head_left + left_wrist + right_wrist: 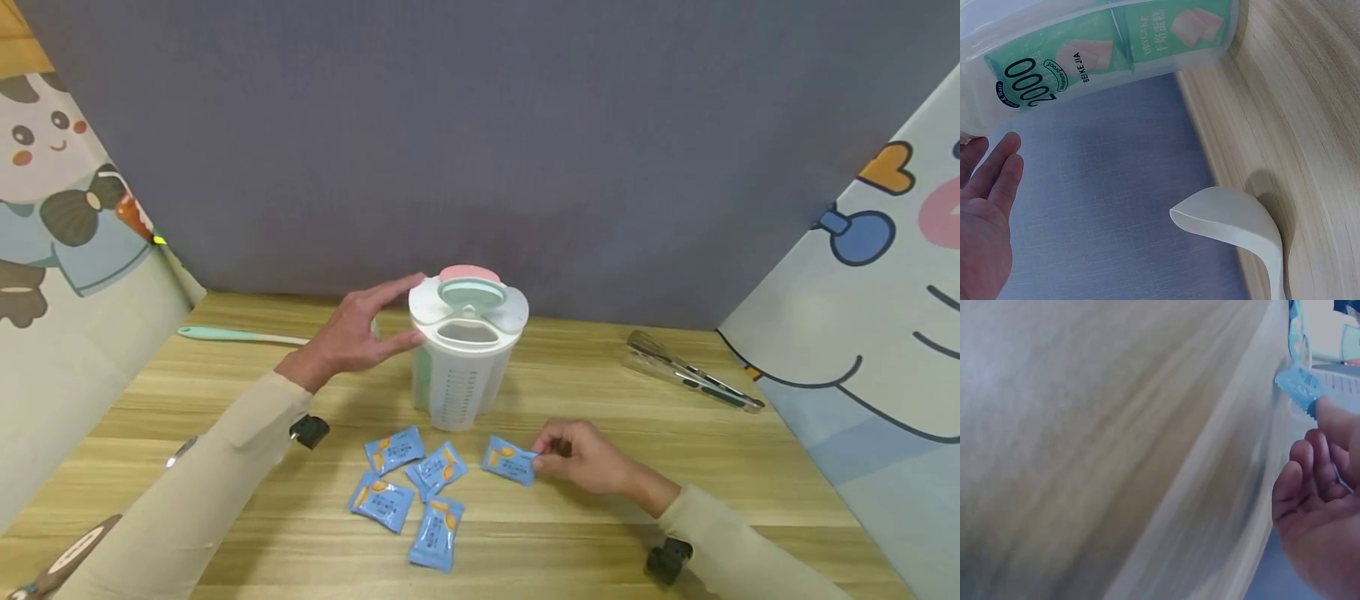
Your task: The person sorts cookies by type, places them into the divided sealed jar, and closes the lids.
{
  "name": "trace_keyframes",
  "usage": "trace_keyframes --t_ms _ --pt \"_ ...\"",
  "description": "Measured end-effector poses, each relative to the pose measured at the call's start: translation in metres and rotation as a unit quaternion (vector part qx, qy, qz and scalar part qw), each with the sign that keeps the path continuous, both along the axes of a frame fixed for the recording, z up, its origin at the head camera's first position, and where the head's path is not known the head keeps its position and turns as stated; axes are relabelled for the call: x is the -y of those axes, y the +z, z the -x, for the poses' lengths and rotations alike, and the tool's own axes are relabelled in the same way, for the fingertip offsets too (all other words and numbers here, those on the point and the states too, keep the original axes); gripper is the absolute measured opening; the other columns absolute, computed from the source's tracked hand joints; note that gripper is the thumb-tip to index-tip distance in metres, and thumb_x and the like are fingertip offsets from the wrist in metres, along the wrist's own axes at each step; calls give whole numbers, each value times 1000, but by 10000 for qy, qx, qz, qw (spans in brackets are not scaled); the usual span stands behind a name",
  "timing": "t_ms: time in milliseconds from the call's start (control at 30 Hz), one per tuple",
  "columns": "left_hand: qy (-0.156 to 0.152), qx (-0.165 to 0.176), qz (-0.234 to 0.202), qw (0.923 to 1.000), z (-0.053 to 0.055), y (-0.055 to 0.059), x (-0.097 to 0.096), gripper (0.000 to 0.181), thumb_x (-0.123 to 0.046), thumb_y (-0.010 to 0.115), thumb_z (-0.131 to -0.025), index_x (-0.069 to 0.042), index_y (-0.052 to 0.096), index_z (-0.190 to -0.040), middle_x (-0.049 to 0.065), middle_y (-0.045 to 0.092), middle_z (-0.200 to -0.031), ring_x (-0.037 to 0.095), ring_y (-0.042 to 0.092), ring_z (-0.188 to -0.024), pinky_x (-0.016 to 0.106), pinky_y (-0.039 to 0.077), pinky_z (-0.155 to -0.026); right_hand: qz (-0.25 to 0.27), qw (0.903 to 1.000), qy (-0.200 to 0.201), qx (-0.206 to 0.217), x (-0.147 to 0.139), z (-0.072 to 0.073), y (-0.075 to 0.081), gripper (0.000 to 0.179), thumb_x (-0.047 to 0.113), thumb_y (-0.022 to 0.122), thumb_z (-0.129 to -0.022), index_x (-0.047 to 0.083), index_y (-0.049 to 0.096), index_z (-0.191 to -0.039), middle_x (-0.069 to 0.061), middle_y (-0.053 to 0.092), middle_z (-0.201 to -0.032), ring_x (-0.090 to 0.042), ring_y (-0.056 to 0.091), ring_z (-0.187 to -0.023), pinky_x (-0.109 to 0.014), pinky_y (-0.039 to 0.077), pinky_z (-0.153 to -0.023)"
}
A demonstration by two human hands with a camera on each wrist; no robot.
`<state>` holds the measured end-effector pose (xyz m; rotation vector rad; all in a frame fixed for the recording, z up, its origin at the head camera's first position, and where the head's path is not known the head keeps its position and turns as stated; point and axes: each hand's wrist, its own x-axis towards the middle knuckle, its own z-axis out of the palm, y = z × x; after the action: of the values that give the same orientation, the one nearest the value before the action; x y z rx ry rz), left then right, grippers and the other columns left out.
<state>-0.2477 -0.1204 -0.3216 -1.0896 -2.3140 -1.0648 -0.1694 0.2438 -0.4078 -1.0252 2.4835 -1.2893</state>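
A clear storage container with a white lid stands upright at mid-table; a mint flap is raised over an opening in the lid. My left hand touches the lid's left side with extended thumb and index finger. The left wrist view shows its other fingers straight near the container's green label. Between thumb and fingertip, my right hand pinches one end of a blue snack packet. Several similar packets lie in front of the container, left of that hand.
Behind my left hand lies a ladle with a mint handle and white bowl. Metal tongs rest at the table's right. A grey panel closes the back, and patterned side panels flank the wooden table.
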Motion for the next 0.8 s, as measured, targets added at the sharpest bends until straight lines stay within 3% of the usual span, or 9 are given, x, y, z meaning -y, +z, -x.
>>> trace_keyframes --t_ms 333,667,800 --pt "9 19 1 10000 0 0 0 76 -46 68 -85 -7 41 -143 10 44 -142 28 41 -128 48 34 -104 635 9964 115 -548 -11 6 13 13 -8 69 -80 5 67 -83 -4 62 -77 -14 54 -66 -26 46 -49" --pt "49 107 -1 9999 0 0 -1 75 -42 71 -84 -8 41 -143 9 44 -143 27 40 -129 48 34 -104 960 9904 19 -997 0 -1 54 19 -18 66 -78 0 67 -84 -8 61 -75 -16 53 -64 -26 44 -48" --pt "46 94 2 9999 -1 0 0 74 -43 70 -84 -8 41 -143 9 44 -143 27 40 -129 48 34 -105 1033 9895 -83 -1005 -1 1 61 21 -17 64 -80 3 68 -85 -4 61 -77 -15 51 -64 -25 44 -50"
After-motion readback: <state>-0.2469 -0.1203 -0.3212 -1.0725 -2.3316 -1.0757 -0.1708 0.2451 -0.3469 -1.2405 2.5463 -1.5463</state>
